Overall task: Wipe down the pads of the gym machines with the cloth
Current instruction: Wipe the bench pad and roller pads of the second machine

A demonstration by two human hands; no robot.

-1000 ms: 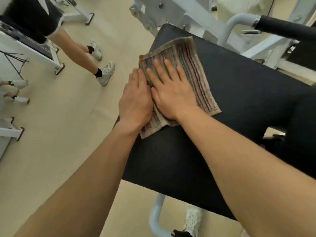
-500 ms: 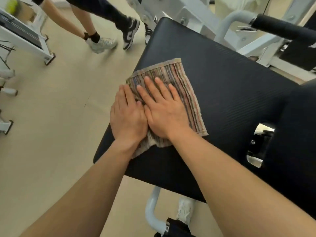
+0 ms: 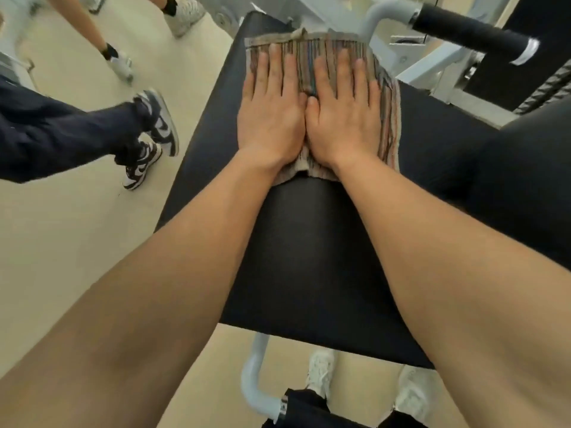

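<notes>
flatly, cloth under both hands' fingers

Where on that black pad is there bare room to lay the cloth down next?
The near half of the black pad, between the two forearms and out to its front edge, is bare. So is the strip right of the cloth. The far end is crowded: left hand and right hand press the cloth flat there, against the white frame.

A dark-trousered passer-by's black-and-white sneakers cross the beige floor; a foam-gripped handle juts upper right.
</notes>
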